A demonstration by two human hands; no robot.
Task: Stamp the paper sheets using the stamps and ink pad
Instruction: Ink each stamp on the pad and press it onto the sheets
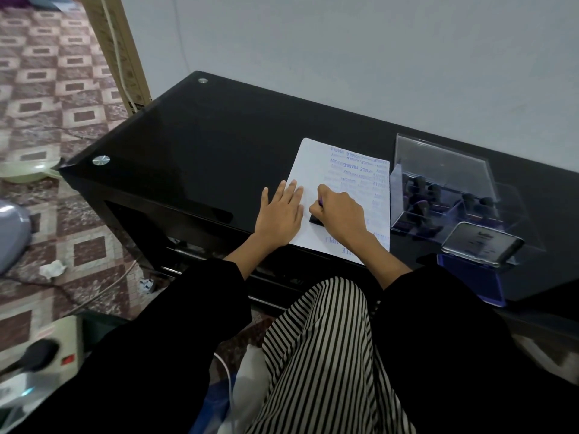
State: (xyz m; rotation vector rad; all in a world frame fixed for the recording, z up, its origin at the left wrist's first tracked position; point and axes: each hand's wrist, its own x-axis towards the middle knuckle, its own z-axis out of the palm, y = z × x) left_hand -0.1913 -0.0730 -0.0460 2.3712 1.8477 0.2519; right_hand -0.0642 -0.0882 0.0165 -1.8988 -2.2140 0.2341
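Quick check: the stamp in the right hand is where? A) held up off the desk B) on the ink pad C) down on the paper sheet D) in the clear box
C: the right hand grips the stamp with its dark base on the paper sheet.

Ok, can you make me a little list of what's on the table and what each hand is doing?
table: black glass top
paper: white sheet, blue stamp marks on its right part
left hand: flat on the paper's left edge
right hand: grips a black stamp pressed on the paper
spare stamps: in a clear box right of the paper
ink pad: blue, at the table's near edge
phone: resting on the box's front
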